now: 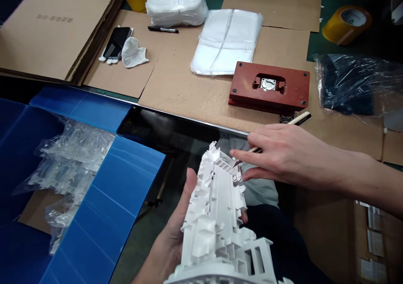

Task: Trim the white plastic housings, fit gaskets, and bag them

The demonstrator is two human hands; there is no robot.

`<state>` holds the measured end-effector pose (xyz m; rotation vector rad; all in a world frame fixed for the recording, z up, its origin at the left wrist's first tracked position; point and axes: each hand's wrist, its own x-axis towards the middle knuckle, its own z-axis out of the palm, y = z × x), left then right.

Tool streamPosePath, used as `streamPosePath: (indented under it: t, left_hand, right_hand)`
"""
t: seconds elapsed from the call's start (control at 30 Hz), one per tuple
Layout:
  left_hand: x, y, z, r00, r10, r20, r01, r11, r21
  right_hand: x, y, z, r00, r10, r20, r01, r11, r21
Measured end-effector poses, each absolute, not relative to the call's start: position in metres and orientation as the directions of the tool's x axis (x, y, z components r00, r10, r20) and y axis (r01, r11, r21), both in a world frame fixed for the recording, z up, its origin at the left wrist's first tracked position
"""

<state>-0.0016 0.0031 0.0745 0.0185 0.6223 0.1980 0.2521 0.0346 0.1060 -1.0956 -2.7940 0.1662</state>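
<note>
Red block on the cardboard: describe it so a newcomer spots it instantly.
Beyond the blue plastic flaps, on the cardboard sheets, lies a flat stack of white plastic bags. Just right of it sits a rust-red block with corner screws and a metal insert in its central recess, the only red thing there.

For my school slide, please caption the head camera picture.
Left hand holds a white plastic part; right hand holds a small tool against it.

Around the white ribbed plastic moulding: open gap on its left before the blue corrugated plastic bin flap; right hand with thin pale wooden stick blocking its far side; steel-edged table rim and red rectangular mould block beyond.
</note>
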Motion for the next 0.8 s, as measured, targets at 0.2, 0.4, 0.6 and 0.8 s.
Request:
streamPosePath:
  t: [0.2,0.4,0.6,0.8]
  left_hand:
    - [-0.002,0.001,0.079,0.798,0.203,-0.567,-0.202,0.977,0.066]
    - [-0.002,-0.003,0.078,0.792,0.231,-0.565,-0.246,0.968,0.049]
    - [0.006,0.0,0.068,0.752,0.269,-0.602,-0.295,0.954,0.058]
    - [0.005,0.004,0.06,0.611,0.361,-0.704,-0.351,0.921,0.168]
  right_hand:
    - [0.258,0.033,0.099,-0.695,0.718,0.031,0.69,0.679,-0.252]
    - [0.258,0.026,0.081,-0.471,0.88,-0.068,0.673,0.308,-0.673]
    - [0.231,0.017,0.061,-0.261,0.945,-0.197,0.514,-0.037,-0.857]
    - [0.234,0.017,0.048,-0.131,0.97,-0.206,0.498,-0.115,-0.86]
